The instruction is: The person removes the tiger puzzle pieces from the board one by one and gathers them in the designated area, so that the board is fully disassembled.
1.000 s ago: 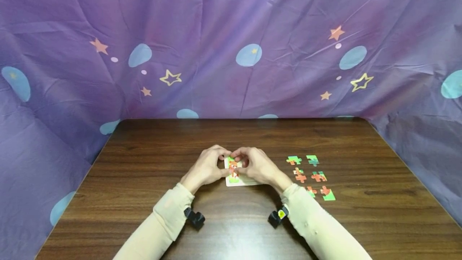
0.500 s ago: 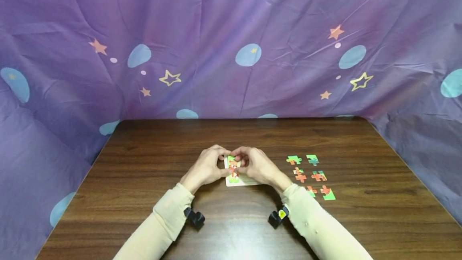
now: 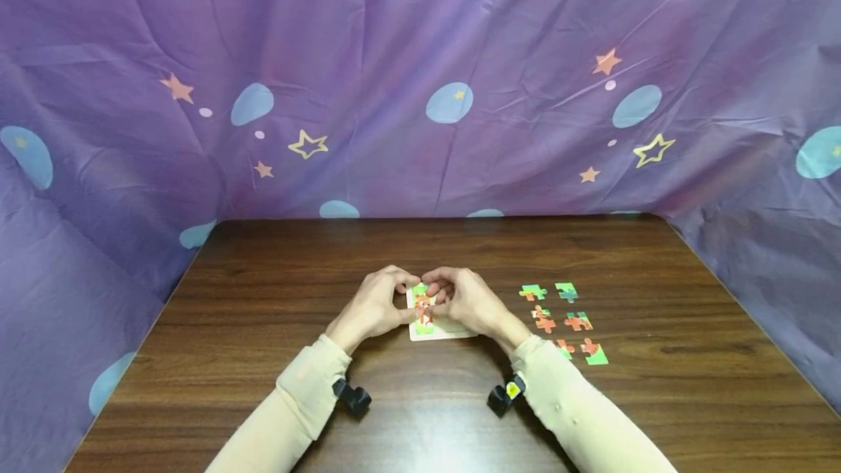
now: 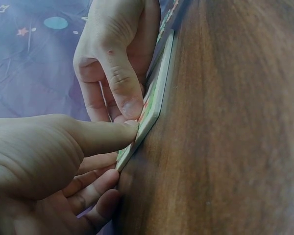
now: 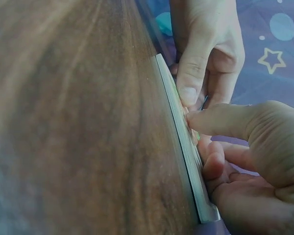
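A pale puzzle board point(image 3: 450, 329) lies flat on the table. Along its left side runs a column of joined jigsaw pieces point(image 3: 423, 321), green with a red-orange figure. My left hand point(image 3: 373, 305) holds the board's left side, its thumb pressing on the pieces and its other fingers by the far edge. From the right, my right hand point(image 3: 469, 304) pinches at a jigsaw piece in the column, thumb tip close to the left thumb. The right hand covers much of the board's right part. In the left wrist view the board's edge point(image 4: 159, 95) shows beneath both thumbs.
Several loose jigsaw pieces point(image 3: 579, 321), green and orange, lie in rows to the right of the board. The right sleeve point(image 3: 552, 378) partly covers one at the front. Behind the brown wooden table point(image 3: 315, 247) hangs a purple cloth with stars.
Both hands stay at the same spot on the board, with at most tiny finger shifts. The head view has shifted slightly. The loose pieces have not moved on the table.
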### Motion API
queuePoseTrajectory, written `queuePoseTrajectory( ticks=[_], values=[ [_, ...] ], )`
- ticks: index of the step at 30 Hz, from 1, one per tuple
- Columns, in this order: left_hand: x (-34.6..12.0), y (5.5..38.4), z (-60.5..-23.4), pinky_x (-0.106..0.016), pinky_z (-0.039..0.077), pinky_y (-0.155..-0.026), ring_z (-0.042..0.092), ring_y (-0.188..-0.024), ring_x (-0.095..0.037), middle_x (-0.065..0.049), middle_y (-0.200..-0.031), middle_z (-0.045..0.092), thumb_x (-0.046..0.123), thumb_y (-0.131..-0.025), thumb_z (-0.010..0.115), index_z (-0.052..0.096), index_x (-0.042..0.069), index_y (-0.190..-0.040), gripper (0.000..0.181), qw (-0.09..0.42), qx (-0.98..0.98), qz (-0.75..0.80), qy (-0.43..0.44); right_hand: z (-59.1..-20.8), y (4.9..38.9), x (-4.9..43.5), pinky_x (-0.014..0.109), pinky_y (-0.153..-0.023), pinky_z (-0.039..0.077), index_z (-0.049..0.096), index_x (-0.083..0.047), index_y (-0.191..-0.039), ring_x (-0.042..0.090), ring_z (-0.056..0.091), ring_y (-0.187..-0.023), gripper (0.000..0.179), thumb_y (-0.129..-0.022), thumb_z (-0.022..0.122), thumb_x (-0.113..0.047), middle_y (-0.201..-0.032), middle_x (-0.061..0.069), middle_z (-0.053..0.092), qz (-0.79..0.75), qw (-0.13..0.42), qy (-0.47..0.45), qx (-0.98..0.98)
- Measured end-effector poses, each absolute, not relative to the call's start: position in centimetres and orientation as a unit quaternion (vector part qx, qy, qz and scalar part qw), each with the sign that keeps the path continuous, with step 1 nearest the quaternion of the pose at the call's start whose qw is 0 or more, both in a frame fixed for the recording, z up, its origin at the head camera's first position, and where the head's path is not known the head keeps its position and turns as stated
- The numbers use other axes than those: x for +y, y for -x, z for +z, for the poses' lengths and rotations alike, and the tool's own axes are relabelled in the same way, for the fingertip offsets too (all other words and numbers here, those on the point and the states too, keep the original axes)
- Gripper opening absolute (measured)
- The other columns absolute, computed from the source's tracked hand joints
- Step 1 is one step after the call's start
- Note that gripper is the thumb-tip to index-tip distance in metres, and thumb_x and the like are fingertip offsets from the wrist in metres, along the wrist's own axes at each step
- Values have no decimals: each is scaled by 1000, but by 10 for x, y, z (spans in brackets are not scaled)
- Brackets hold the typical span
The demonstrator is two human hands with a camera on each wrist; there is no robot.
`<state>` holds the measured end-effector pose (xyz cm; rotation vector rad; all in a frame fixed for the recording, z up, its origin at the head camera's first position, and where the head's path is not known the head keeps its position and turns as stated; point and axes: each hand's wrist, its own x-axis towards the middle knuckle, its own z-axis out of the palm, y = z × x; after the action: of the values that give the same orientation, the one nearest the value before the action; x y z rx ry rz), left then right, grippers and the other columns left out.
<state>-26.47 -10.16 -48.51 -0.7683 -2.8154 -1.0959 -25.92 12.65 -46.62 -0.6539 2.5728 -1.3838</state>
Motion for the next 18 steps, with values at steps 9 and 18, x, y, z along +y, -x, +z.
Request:
queuePoseTrajectory(
  ticks=[9, 18],
  values=[
    [-102, 262, -483, -39, 58, -97, 68, -108, -21, -6, -128, 74, 27, -84, 99, 78, 7, -135, 58, 13, -904, -350, 245, -462, 257, 125, 24, -78, 59, 76, 1, -133, 12, 67, -86, 51, -84, 92, -2, -100, 1, 74, -423, 81, 221, 875],
    [-100, 258, -477, -42, 58, -99, 68, -110, -23, -7, -129, 74, 25, -85, 98, 78, 6, -134, 56, 3, -908, -349, 230, -463, 259, 124, 24, -79, 58, 73, 0, -128, 13, 65, -86, 48, -84, 93, 0, -100, 6, 71, -432, 86, 227, 868]
  ],
)
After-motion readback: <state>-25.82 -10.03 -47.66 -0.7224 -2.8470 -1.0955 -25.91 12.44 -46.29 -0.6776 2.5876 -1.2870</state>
